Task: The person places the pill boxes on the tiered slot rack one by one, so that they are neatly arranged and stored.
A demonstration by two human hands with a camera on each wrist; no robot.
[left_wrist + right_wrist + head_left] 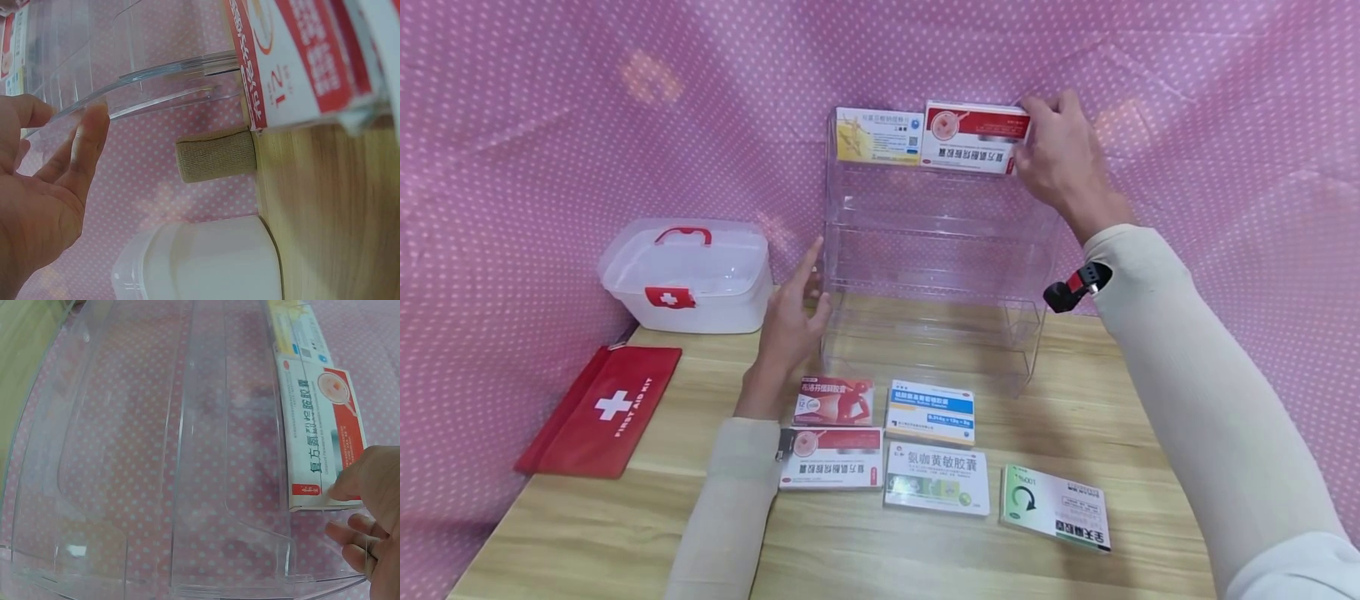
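At the top tier of a clear plastic display rack (940, 287), my right hand (1063, 154) grips the right end of a red-and-white medicine box (973, 142). In the right wrist view the thumb lies on the front of the box (319, 437). The box stands beside a yellow-and-white medicine box (880, 137) on that tier. My left hand (790, 321) is at the rack's left side, its index finger extended upward. In the left wrist view, the fingers (90, 134) touch the edge of the side panel; the hand holds no box.
On the table lie a red medicine box (833, 402), another red-and-white box (831, 458), a blue-and-white box (931, 412), a green-and-white box (936, 479) and a green box (1055, 507). A white first-aid case (700, 312), red pouch (598, 412) and brown bandage roll (215, 155) are at left.
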